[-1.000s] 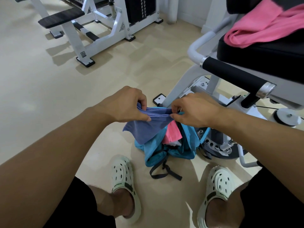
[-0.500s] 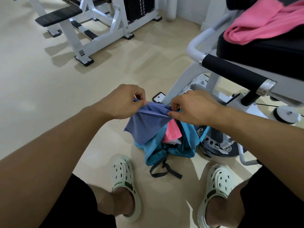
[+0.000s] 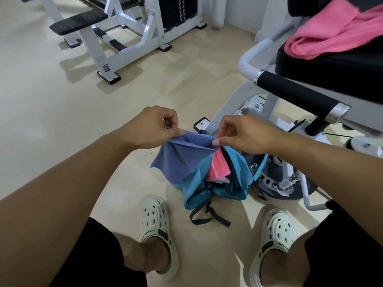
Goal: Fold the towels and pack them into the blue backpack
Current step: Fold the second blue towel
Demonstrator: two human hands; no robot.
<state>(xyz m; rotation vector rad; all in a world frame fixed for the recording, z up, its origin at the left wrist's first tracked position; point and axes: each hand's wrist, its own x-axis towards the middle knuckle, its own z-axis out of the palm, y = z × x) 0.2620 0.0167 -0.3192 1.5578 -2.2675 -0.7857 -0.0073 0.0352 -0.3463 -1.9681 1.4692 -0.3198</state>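
A purple-blue towel [image 3: 180, 160] hangs folded in the air, its top edge stretched between my two hands. My left hand [image 3: 153, 127] pinches the left corner and my right hand [image 3: 240, 134] pinches the right corner. Right under the towel, on the floor between my feet, lies the blue backpack [image 3: 199, 183], open, with a pink towel [image 3: 218, 168] sticking out of it. Another pink towel [image 3: 331, 36] lies bunched on the black seat of the machine at the upper right.
A white gym machine [image 3: 300, 94] with a black padded handle stands close on the right, its base beside the backpack. A white bench frame [image 3: 116, 38] is at the far left. My white clogs [image 3: 159, 230] flank the backpack's black straps.
My hands have drawn apart a little and risen slightly, pulling the towel's top edge taut. The towel now hangs more spread out above the backpack.
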